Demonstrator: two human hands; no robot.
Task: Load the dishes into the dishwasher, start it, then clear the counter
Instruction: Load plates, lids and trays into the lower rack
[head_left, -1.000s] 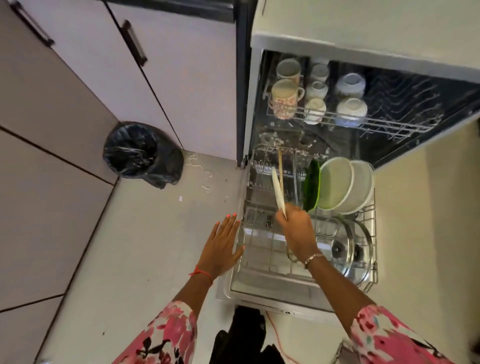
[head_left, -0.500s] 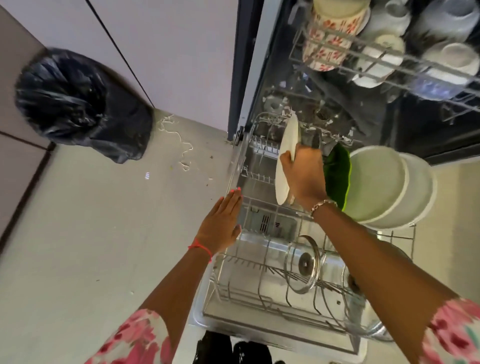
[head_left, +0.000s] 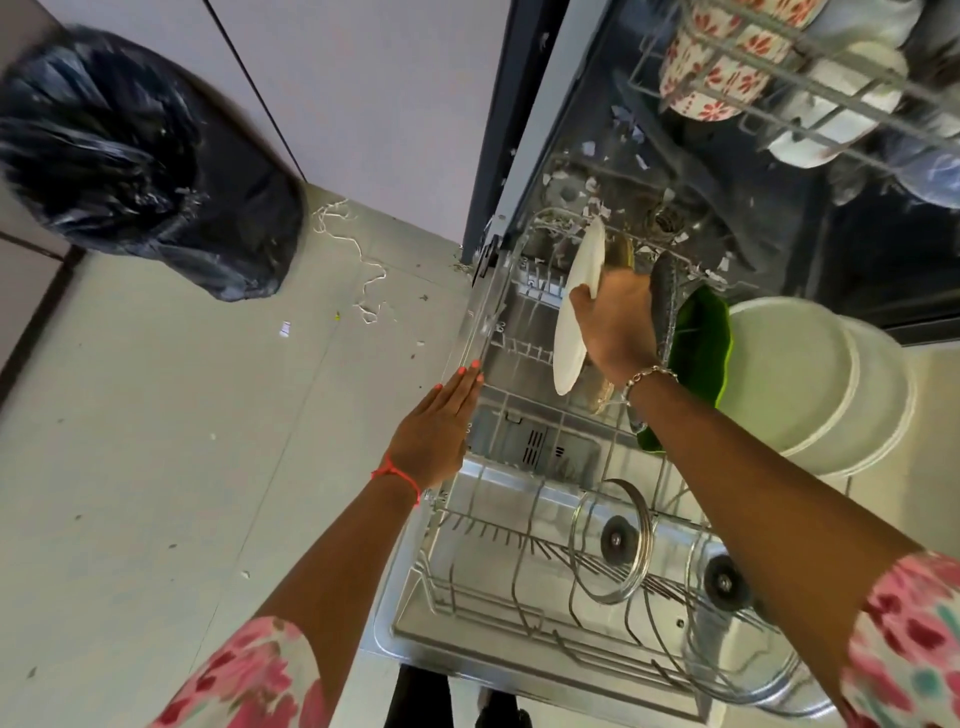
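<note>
Right hand grips a white plate on edge over the rear of the lower rack. Left hand, fingers straight and together, lies at the rack's left rim.

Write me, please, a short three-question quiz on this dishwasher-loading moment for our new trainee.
1. True or false: the right hand grips a white plate on edge above the lower rack.
2. What stands immediately right of the green dish? A: patterned cups. B: two large pale plates. C: a black bin bag.
3. How many glass lids stand at the rack's near end?
Key: 1 true; 2 B; 3 two.
</note>
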